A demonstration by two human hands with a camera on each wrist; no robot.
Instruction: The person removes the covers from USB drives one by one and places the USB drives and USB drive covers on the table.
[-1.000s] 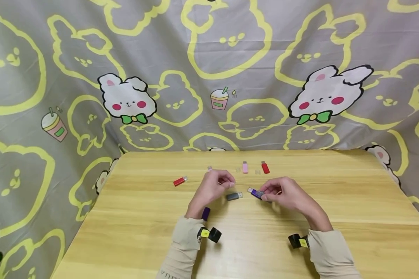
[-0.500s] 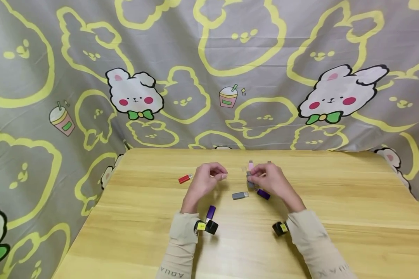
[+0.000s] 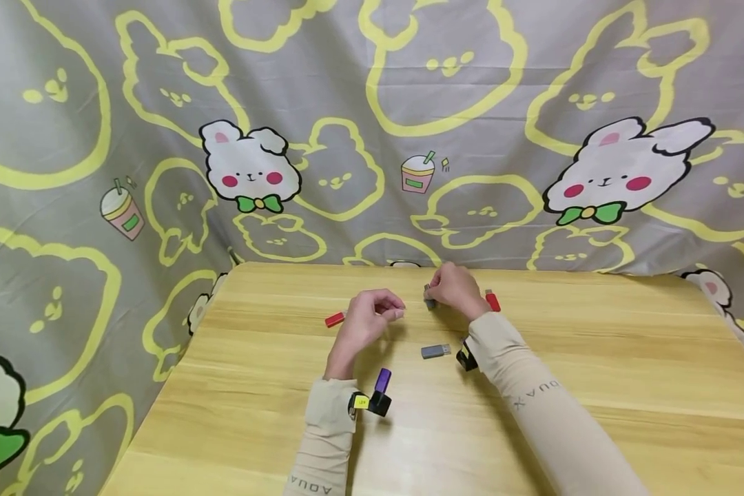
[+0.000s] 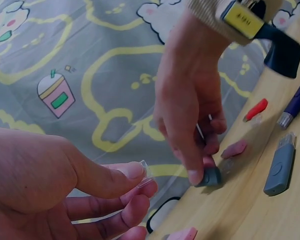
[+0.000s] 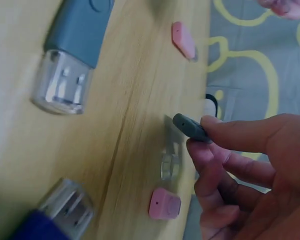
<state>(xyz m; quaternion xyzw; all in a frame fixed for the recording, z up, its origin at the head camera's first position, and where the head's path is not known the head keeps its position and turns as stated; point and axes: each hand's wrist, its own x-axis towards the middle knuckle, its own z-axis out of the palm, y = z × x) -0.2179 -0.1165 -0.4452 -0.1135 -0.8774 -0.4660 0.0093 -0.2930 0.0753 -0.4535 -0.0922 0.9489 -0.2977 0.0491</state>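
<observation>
Near the far edge of the counter, the right hand has its fingers clamped on a gray USB stick! Over to its left, the left hand pinches a clear cap. Nearer the front edge lie a second gray stick and a purple stick.

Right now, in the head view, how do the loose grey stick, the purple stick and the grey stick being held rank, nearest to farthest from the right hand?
From the right hand:
1. Held grey stick: in its pinch.
2. Loose grey stick: lower in the picture.
3. Purple stick: lower left.
</observation>
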